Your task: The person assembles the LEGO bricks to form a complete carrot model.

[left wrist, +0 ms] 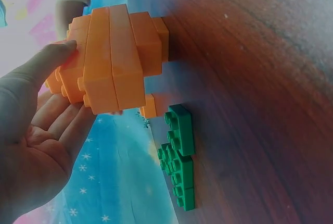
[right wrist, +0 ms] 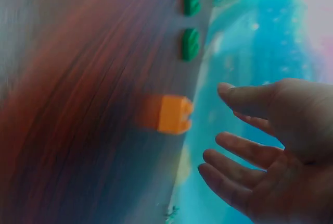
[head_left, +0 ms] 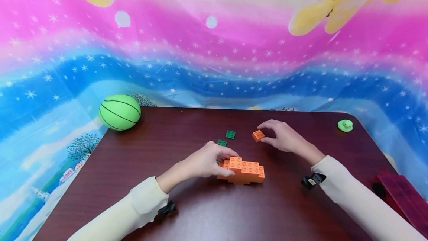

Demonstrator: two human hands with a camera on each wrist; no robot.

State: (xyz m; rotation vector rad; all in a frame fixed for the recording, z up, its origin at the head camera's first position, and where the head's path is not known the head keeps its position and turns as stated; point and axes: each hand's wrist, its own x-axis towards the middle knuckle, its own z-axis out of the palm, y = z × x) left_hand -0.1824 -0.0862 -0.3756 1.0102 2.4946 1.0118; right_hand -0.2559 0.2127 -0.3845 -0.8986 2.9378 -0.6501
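My left hand [head_left: 208, 160] holds a stepped build of joined orange toy bricks [head_left: 249, 172], thumb on one side and fingers on the other. In the left wrist view, this orange build [left wrist: 114, 52] is tilted above the tabletop. A single small orange brick [head_left: 258, 135] with studs up sits further back on the table. My right hand [head_left: 282, 135] is beside it, thumb and fingers spread. In the right wrist view, a gap shows between those fingers and the orange brick [right wrist: 173, 114]. Green bricks [head_left: 230, 134] lie behind my left hand, one partly hidden by it.
A green ball [head_left: 119, 112] with black lines is at the table's back left corner. A small green rubber duck [head_left: 345, 125] stands at the back right. Far right is a dark red object [head_left: 401, 196]. A patterned cloth [head_left: 214, 62] hangs behind the dark wooden table [head_left: 150, 137].
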